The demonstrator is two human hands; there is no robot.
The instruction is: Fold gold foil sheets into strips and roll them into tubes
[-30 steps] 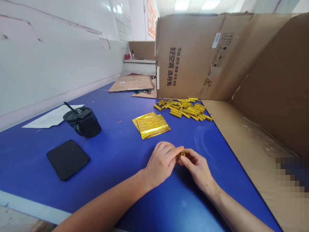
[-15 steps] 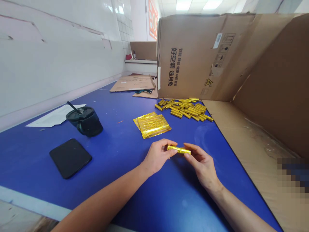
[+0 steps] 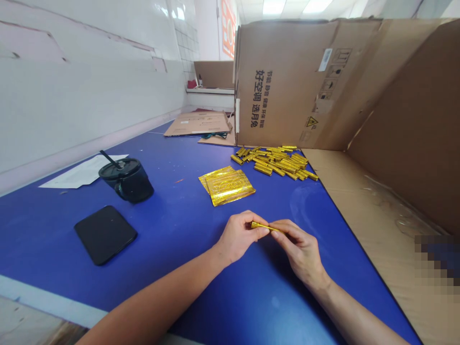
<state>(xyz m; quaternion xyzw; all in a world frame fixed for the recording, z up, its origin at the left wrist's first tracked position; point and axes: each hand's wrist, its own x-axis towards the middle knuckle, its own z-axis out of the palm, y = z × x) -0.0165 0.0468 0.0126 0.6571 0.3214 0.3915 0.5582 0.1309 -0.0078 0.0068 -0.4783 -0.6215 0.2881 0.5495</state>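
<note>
A thin gold foil roll lies between my two hands above the blue table. My left hand pinches its left end, and my right hand holds its right end, hiding part of it. Beyond my hands lies a small stack of flat gold foil sheets. Farther on, a loose heap of several gold foil rolls sits against the foot of a cardboard panel.
A black lidded tumbler with a straw stands left of my hands, on a white paper sheet. A black tablet-like slab lies nearer. Tall cardboard panels bound the table's far right; flattened cardboard lies beyond.
The gold roll, hidden between my fingers a second ago, showed its full length half a second ago. Now it is tilted, and my right fingers have closed over its right end.
</note>
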